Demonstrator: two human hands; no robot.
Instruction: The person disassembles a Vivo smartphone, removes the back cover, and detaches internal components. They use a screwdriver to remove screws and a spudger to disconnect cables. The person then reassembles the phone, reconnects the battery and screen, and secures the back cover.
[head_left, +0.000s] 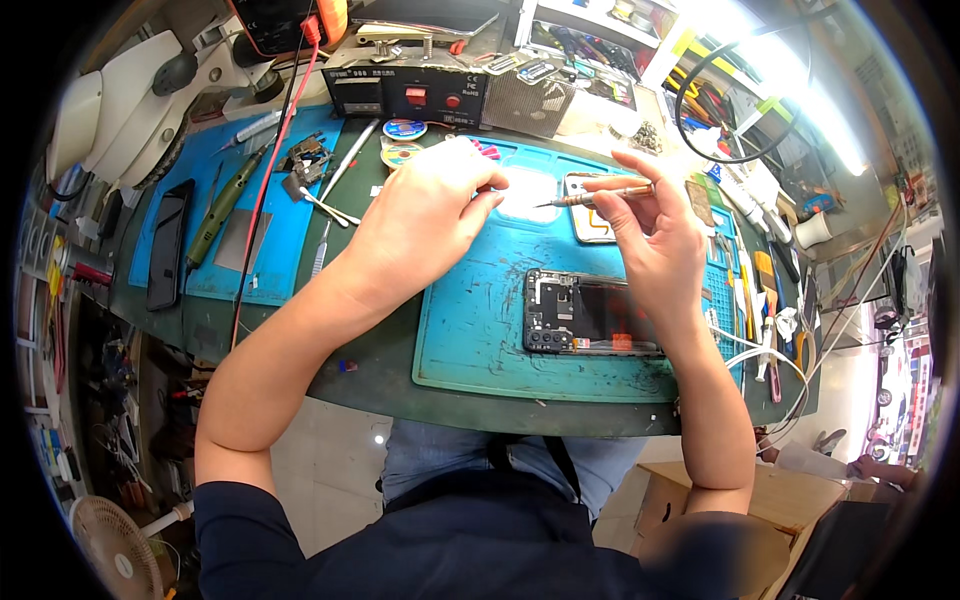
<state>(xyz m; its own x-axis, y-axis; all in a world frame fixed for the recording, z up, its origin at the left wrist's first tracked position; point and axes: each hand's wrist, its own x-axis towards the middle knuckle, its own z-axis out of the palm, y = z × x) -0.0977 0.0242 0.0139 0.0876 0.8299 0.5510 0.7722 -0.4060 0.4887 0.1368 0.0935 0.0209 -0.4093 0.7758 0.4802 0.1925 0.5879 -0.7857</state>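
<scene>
My right hand (645,235) pinches a slim screwdriver (597,196) between thumb and fingertips. Its long axis runs nearly level, handle in my fingers, tip pointing left toward my left hand (425,215). The tip sits just short of my left fingertips, over the bright patch of the mat (480,330), with only a small gap between them.

My left hand is curled, knuckles up, fingertips drawn together as if nipping something small; whatever it may hold is hidden, so I cannot tell if it grips anything.

The opened phone (590,315) lies below both hands, nearer me, its long axis also left to right, camera end toward my left. It sits directly under my right wrist, so the right hand is the nearer one; my left is off to its upper left. A pale back cover (585,225) lies just beyond my right fingers, under the screwdriver shaft.
</scene>
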